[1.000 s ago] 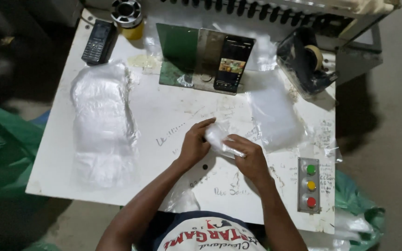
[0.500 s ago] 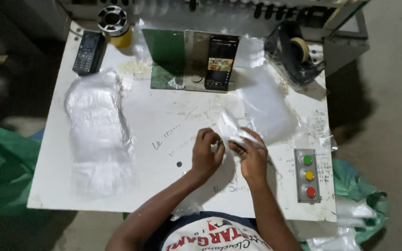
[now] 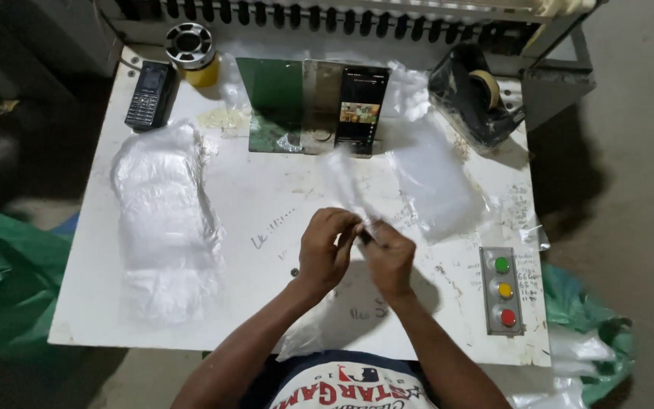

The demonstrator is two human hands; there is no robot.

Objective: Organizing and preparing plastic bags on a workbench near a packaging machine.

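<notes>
Grip: left hand [image 3: 327, 246] and right hand [image 3: 387, 256] meet, fingertips pinched together on the near edge of a clear plastic bag [image 3: 346, 182].
Bag: it lifts away from the hands, thin and see-through; I cannot tell if anything is inside.
Progress: judging by the heap of filled bags [image 3: 164, 223] left of the grip, much is done; flat plastic sheets [image 3: 437, 182] to its right remain.
Surface: white table [image 3: 266, 197], scribbled with pen marks.
Beyond: upright phone [image 3: 361, 110], tape dispenser [image 3: 474, 95].
</notes>
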